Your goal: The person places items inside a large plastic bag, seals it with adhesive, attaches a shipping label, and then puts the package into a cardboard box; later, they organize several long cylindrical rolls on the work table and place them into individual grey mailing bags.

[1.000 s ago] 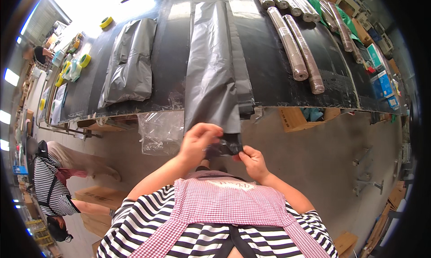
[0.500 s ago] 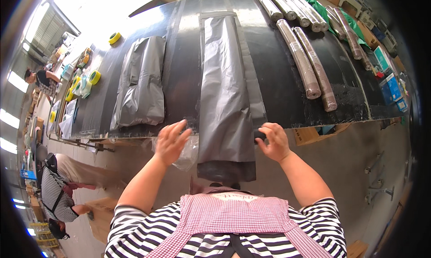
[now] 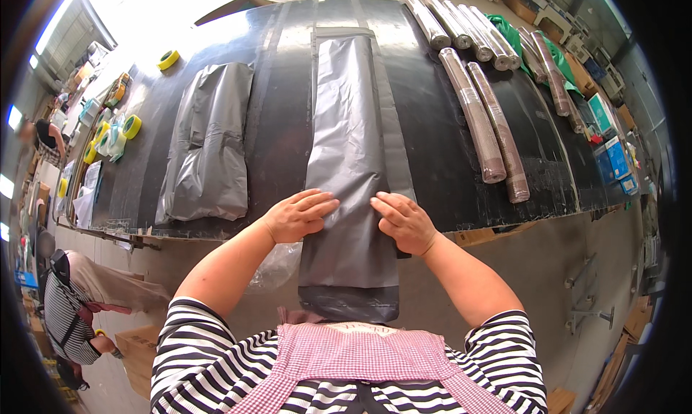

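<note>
Head: long glossy grey plastic bag

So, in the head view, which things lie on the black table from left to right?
Yellow tape rolls → folded grey bag → left hand → long grey bag → right hand → two brown rolls → blue boxes, all on the black table.

Bright daylight glare at upper left, sheen on the black table, strong fisheye bending, dark rim.
</note>
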`<action>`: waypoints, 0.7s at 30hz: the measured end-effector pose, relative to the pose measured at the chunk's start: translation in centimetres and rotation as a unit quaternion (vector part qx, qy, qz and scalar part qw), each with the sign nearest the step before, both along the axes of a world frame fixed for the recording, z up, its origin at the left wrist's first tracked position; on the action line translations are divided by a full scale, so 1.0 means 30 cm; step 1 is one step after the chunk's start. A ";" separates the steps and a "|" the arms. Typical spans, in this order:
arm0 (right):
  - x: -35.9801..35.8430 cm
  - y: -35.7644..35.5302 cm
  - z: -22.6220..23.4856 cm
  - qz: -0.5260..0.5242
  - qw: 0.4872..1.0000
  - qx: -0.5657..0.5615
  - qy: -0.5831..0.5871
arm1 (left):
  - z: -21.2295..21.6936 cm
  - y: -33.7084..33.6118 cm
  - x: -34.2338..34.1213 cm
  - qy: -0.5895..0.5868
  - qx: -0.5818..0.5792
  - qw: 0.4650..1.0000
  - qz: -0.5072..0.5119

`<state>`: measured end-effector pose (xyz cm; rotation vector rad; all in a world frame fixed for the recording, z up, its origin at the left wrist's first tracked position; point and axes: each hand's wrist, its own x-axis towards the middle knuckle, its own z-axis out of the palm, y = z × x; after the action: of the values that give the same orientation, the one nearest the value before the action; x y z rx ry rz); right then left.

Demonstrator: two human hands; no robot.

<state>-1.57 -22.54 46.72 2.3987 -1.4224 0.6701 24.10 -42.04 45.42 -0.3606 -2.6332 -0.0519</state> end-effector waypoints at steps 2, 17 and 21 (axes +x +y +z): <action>-0.018 -0.030 0.003 -0.002 0.994 0.109 -0.020 | 0.051 -0.023 -0.026 -0.126 0.068 0.990 0.012; 0.014 -0.031 0.163 -0.196 0.618 0.255 -0.718 | 0.087 0.138 -0.068 0.018 0.876 0.454 0.164; -0.026 -0.212 0.133 -0.242 0.596 0.195 -0.740 | -0.002 0.024 -0.127 0.082 0.760 0.528 0.369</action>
<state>-2.37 -28.91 50.70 0.9839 -2.7345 2.6590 20.29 -41.32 45.37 1.2295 -1.3792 -1.6947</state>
